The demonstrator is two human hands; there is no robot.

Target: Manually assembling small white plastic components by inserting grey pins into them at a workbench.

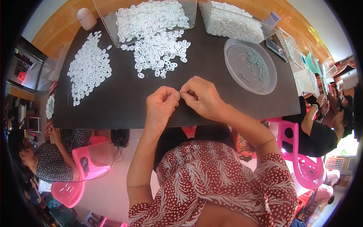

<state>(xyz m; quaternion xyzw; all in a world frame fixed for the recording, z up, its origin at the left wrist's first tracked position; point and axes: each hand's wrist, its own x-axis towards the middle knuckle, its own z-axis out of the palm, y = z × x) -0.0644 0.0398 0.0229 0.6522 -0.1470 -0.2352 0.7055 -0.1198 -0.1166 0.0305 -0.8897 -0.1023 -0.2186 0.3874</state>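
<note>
Along the near side of the dark table, the left hand and the right hand meet tip to tip, each drawn into a narrow pinch. Whatever may sit between them is too small for me to make out, so I cannot tell what they hold. Such close work, I'd judge, goes best with a light, even pinch: one hand steady, the other making the fine adjustments, forearms relaxed, so nothing slips or gets bent.

Just beyond the hands lies a loose heap of white pieces, smooth little ovals with holes through them, looking like hard plastic. It runs up to the lip of a stiff, see-through bin full of similar pieces. Off to the left spreads a longer pile of ovals. Over on the right, a round, shallow tray of cloudy plastic carries thin grey-green slivers, scattered like pins.
</note>
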